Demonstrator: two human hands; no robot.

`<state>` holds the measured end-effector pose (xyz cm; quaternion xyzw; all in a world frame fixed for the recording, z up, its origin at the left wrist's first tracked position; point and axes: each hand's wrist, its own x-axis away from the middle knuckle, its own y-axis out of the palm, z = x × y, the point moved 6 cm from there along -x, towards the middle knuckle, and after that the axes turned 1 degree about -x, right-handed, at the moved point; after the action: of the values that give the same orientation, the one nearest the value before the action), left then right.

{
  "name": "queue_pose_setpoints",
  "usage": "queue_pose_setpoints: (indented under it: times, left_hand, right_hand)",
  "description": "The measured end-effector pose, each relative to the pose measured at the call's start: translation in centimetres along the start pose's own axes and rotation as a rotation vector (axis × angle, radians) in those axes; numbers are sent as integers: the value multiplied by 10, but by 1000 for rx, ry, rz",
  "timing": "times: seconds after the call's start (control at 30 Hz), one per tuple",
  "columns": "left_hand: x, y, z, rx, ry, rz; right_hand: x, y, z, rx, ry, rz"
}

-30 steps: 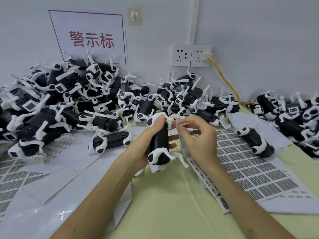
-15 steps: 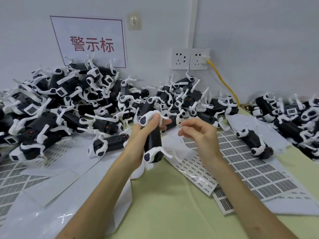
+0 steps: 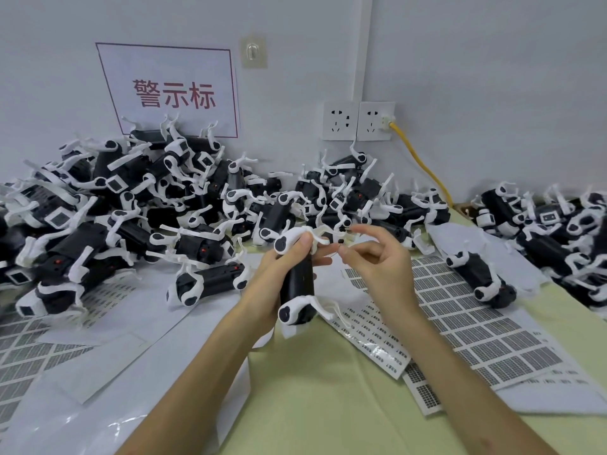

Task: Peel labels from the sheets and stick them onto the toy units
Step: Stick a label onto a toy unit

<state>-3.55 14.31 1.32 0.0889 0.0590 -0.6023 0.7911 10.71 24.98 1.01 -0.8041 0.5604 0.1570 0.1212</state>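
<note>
My left hand point(image 3: 279, 274) grips a black toy unit with white legs point(image 3: 297, 290), held upright above the table's middle. My right hand point(image 3: 377, 264) is just to its right, thumb and forefinger pinched together near the toy's top; a tiny label between them is too small to make out. Label sheets with grids of small printed labels point(image 3: 476, 323) lie under and to the right of my right hand. A narrower strip of labels point(image 3: 371, 339) lies beneath my wrist.
Big piles of black-and-white toy units fill the back left point(image 3: 131, 208), back middle point(image 3: 345, 198) and right point(image 3: 558, 231). Used backing sheets point(image 3: 82, 372) cover the left. One toy point(image 3: 479, 277) lies on the right sheet. A yellow cable point(image 3: 423, 165) runs from the wall socket.
My left hand has tilted the toy upright and lifted it slightly. My right hand moved off the sheet toward the toy's top, fingers pinched.
</note>
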Motion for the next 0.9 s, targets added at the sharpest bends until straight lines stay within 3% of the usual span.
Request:
queue_pose_setpoints:
  times: [0.33, 0.53, 0.9]
  left_hand:
    - [0, 0, -1, 30, 14, 31]
    - [-1, 1, -4, 0, -3, 75]
    - [-3, 0, -23, 326, -219, 175]
  right_hand:
    - [1, 3, -1, -29, 16, -63]
    - [2, 7, -3, 130, -65, -62]
    - [7, 19, -1, 61, -103, -228]
